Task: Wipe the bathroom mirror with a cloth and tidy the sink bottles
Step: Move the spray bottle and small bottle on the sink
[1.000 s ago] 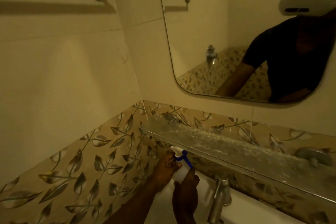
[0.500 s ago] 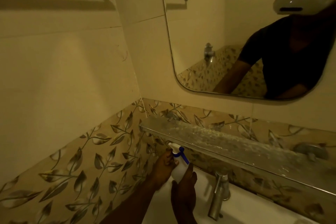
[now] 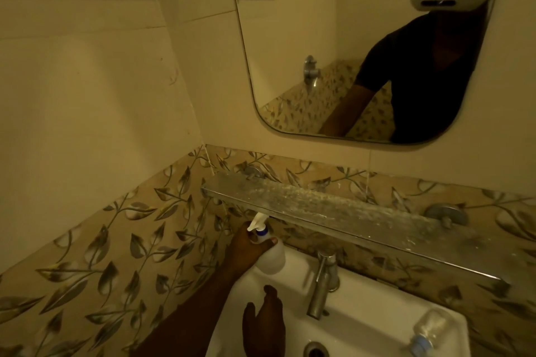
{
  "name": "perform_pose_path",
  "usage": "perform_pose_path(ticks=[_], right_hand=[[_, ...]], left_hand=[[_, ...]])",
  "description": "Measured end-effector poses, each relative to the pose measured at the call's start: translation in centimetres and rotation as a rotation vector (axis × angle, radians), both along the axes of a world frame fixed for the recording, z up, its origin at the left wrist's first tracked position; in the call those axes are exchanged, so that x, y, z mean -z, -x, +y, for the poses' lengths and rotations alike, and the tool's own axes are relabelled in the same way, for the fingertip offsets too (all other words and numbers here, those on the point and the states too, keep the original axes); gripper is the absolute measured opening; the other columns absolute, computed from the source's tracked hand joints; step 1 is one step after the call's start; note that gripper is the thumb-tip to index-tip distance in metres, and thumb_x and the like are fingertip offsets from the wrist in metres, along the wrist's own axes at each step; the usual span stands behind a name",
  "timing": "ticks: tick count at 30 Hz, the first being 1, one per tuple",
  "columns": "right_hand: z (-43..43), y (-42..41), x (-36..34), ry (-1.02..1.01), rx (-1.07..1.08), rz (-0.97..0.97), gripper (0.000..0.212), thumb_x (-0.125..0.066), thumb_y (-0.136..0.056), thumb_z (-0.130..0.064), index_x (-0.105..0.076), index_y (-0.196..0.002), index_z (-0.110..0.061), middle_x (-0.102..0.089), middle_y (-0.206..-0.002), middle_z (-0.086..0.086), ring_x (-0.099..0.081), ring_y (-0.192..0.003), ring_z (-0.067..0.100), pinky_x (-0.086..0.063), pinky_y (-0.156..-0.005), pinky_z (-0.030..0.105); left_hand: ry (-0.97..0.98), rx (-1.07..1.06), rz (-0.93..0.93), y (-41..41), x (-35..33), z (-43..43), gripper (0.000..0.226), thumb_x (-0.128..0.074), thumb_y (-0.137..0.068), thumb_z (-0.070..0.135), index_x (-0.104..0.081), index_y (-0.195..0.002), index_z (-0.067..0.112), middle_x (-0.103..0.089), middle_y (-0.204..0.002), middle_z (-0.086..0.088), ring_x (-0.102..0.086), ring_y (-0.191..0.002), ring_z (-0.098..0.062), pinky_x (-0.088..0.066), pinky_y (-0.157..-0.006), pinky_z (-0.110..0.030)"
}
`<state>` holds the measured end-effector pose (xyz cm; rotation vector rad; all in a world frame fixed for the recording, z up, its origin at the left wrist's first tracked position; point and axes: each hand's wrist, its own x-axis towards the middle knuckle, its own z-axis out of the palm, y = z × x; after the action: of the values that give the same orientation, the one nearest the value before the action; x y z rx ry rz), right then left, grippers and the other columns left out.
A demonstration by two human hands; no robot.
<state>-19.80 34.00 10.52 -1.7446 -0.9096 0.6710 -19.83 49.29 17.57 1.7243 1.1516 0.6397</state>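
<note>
Left fingers (image 3: 264, 244) grip the spray bottle (image 3: 274, 258), nozzle tilted up-left; right fingers (image 3: 269, 303) loose, empty.

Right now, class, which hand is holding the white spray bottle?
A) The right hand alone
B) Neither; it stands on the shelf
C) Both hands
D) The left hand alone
D: the left hand grips the spray bottle near its neck, while the right hand is apart from it over the sink, holding nothing.
</note>
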Motion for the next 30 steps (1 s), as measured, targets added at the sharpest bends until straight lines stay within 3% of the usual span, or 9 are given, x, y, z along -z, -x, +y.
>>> perform_pose_path(ticks=[4,8,12,17,21,25,27,30], right_hand=[[-0.2,0.1,-0.2,0.159,0.051,-0.08,0.062,-0.055,-0.106,-0.031,-0.027,-0.161,-0.022,-0.046,-0.153,0.002,-0.05,-0.141,0.018,-0.039,-0.115,0.026],[0.9,-0.1,-1.3,0.205,0.167,-0.025,0.075,-0.058,-0.105,-0.023,-0.016,-0.166,-0.016,-0.026,-0.167,0.007,-0.043,-0.148,0.021,-0.038,-0.116,0.026],[2.1,-1.5,-2.1,0.18,0.196,-0.064,0.084,-0.058,-0.105,-0.02,-0.003,-0.168,-0.016,-0.014,-0.172,0.01,-0.046,-0.145,0.023,-0.045,-0.109,0.026],[4.1,-2.9,-2.6,0.126,0.223,-0.002,0.082,-0.06,-0.105,-0.014,-0.01,-0.169,-0.02,-0.019,-0.173,0.007,-0.041,-0.151,0.023,-0.042,-0.113,0.029],[5.5,-3.9,-2.0,0.104,0.271,0.012,0.08,-0.061,-0.104,-0.013,-0.015,-0.169,-0.023,-0.025,-0.172,0.005,-0.037,-0.154,0.023,-0.04,-0.116,0.031],[6.0,-4.1,-1.0,0.096,0.319,-0.002,0.084,-0.065,-0.102,-0.009,-0.017,-0.169,-0.025,-0.032,-0.17,0.002,-0.039,-0.153,0.022,-0.042,-0.116,0.034],[6.1,-3.8,-0.7,0.083,0.332,0.001,0.086,-0.064,-0.102,-0.007,-0.015,-0.169,-0.029,-0.033,-0.17,0.001,-0.04,-0.153,0.023,-0.043,-0.115,0.037],[6.3,-3.6,-0.5,0.087,0.345,0.017,0.088,-0.063,-0.102,-0.007,-0.011,-0.169,-0.032,-0.03,-0.172,0.002,-0.039,-0.154,0.023,-0.043,-0.116,0.038]], left_hand=[[0.065,0.056,0.047,-0.1,0.4,0.0,0.059,-0.084,-0.091,0.013,-0.06,-0.145,0.008,-0.069,-0.138,-0.013,-0.065,-0.129,-0.031,-0.053,-0.112,-0.049],[-0.081,0.023,0.084,-0.7,0.4,-0.4,0.057,-0.094,-0.08,0.027,-0.07,-0.129,0.009,-0.076,-0.122,-0.008,-0.072,-0.113,-0.026,-0.059,-0.1,-0.043],[-0.126,-0.007,0.074,-0.9,0.7,-1.0,0.054,-0.095,-0.078,0.037,-0.064,-0.121,0.027,-0.072,-0.115,0.005,-0.07,-0.11,-0.017,-0.058,-0.092,-0.031],[-0.03,0.121,0.1,0.3,1.8,-0.2,0.064,-0.09,-0.086,0.024,-0.061,-0.142,0.022,-0.066,-0.123,0.01,-0.066,-0.126,-0.019,-0.05,-0.091,-0.018],[-0.094,0.061,0.132,-0.2,1.8,-0.1,0.056,-0.096,-0.077,0.031,-0.07,-0.127,0.022,-0.07,-0.108,0.014,-0.068,-0.107,-0.009,-0.047,-0.078,-0.007],[-0.102,0.048,0.108,-0.4,2.0,-0.5,0.054,-0.096,-0.076,0.033,-0.064,-0.119,0.03,-0.063,-0.101,0.027,-0.058,-0.092,0.011,-0.044,-0.07,0.003],[-0.114,0.053,0.111,-0.4,2.1,-0.4,0.058,-0.096,-0.076,0.033,-0.066,-0.125,0.023,-0.067,-0.111,0.017,-0.062,-0.101,0.001,-0.045,-0.079,-0.003],[-0.112,0.061,0.112,-0.4,2.0,-0.3,0.065,-0.095,-0.077,0.032,-0.067,-0.134,0.018,-0.071,-0.126,0.002,-0.064,-0.118,-0.016,-0.051,-0.098,-0.028]])
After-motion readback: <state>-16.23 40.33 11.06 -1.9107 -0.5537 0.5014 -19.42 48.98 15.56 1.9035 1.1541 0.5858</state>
